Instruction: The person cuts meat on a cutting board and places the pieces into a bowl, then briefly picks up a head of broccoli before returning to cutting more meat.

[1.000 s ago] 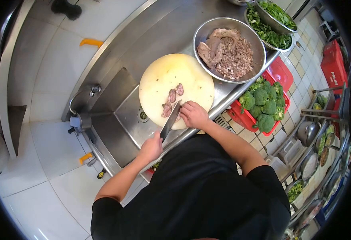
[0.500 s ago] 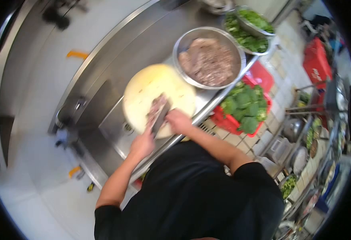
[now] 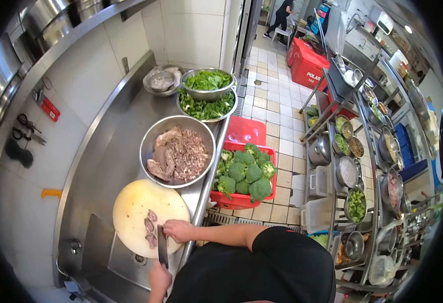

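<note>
My left hand (image 3: 160,277) is wrapped round the handle of a broad knife (image 3: 162,246). The blade lies over the front right part of a round, pale cutting board (image 3: 130,202), beside several small pieces of dark pinkish meat (image 3: 150,225). My right hand (image 3: 179,231) is on the board just right of the blade, its fingers curled together; what they hold, if anything, is hidden. Behind the board stands a steel bowl (image 3: 209,160) with large pieces of cooked-looking meat and a heap of chopped meat.
A red basket (image 3: 239,202) of broccoli (image 3: 244,172) stands right of the steel counter. Bowls of leafy greens (image 3: 208,81) are at its far end, a sink (image 3: 125,262) at the near left. Racks with food containers (image 3: 349,171) line the right; a person (image 3: 282,16) is far back.
The view has swung up and to the right, showing more of the counter and aisle, so the board now appears lower left. The knife remains in my left hand, with my right hand beside it.
</note>
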A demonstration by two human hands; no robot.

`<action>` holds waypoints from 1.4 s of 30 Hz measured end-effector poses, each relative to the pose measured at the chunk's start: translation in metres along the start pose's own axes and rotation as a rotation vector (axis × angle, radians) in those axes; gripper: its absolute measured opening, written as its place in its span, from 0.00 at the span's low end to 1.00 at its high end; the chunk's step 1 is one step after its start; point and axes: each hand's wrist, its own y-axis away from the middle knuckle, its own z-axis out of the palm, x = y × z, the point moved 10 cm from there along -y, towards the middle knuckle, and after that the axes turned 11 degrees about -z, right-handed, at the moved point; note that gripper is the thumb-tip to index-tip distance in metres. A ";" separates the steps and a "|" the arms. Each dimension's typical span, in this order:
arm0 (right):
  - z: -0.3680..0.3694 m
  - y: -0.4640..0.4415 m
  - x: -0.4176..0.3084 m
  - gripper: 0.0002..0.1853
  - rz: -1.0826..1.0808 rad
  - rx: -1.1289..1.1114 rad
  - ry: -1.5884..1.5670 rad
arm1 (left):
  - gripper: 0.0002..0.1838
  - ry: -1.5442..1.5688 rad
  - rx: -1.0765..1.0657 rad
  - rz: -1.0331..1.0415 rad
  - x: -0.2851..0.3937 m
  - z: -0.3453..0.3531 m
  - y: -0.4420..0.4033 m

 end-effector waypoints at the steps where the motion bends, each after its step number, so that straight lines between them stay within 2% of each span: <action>1: 0.001 0.000 0.000 0.06 -0.004 0.002 -0.002 | 0.16 -0.045 -0.003 -0.014 -0.008 0.003 0.008; 2: 0.001 0.000 -0.002 0.05 -0.007 0.002 -0.006 | 0.15 -0.047 -0.041 -0.109 -0.015 0.009 0.011; 7: 0.002 0.001 -0.003 0.06 -0.020 -0.062 0.003 | 0.23 0.059 0.055 0.019 0.036 -0.007 -0.032; 10: 0.004 0.002 0.001 0.07 -0.039 -0.065 -0.027 | 0.29 0.086 0.148 0.081 0.038 0.000 -0.067; 13: 0.012 0.006 0.010 0.09 0.009 -0.091 -0.052 | 0.32 0.044 0.058 -0.002 0.044 -0.016 -0.057; 16: 0.011 0.008 0.008 0.09 -0.031 -0.079 -0.049 | 0.34 0.005 0.048 0.034 0.035 -0.023 -0.038; 17: 0.014 0.010 0.010 0.10 -0.007 -0.118 -0.055 | 0.28 0.018 0.060 0.023 0.029 -0.029 -0.030; 21: 0.015 0.010 0.010 0.10 -0.050 -0.105 -0.070 | 0.14 -0.024 -0.001 0.047 0.006 -0.034 -0.010; 26: 0.015 0.008 0.012 0.08 -0.055 -0.112 -0.077 | 0.18 -0.014 0.055 -0.021 0.021 0.001 -0.031; 30: 0.015 0.010 0.014 0.09 -0.061 -0.069 -0.023 | 0.20 0.024 0.103 -0.003 0.047 -0.009 -0.035; 34: 0.015 0.011 0.013 0.10 -0.014 -0.073 -0.009 | 0.19 -0.073 0.014 -0.007 0.006 -0.006 -0.002; 37: 0.010 0.010 0.005 0.08 -0.055 -0.074 0.045 | 0.15 0.000 0.020 -0.021 -0.010 -0.002 0.010; 40: 0.013 0.018 0.012 0.06 0.090 -0.030 0.002 | 0.16 0.047 0.047 0.067 0.008 0.001 -0.024; 42: 0.011 0.020 0.015 0.09 0.166 -0.065 -0.046 | 0.16 0.118 0.047 0.078 0.025 -0.011 -0.038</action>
